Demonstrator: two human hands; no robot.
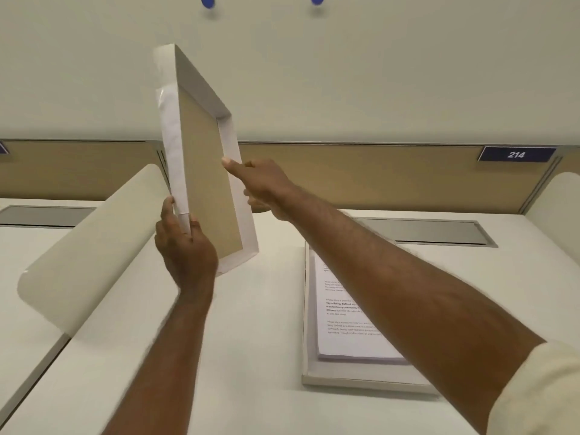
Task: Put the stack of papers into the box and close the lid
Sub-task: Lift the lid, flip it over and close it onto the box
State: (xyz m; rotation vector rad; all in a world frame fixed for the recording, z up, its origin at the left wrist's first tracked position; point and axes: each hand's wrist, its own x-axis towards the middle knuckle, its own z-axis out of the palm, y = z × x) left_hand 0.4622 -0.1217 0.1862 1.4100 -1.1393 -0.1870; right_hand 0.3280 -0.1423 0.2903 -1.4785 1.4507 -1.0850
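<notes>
The white box lid (204, 171) is held up on edge above the desk, its brown inside facing me. My left hand (183, 243) grips its near left rim. My right hand (262, 188) holds the right rim, thumb on the inside face. The shallow white box (361, 381) lies flat on the desk at the right, under my right forearm. The stack of printed papers (342, 328) lies inside it, partly hidden by that arm.
A curved cream divider (91, 246) stands at the left of the desk. A tan partition (361, 174) with a "214" sign (516, 154) runs along the back. A grey cable flap (439, 232) sits behind the box.
</notes>
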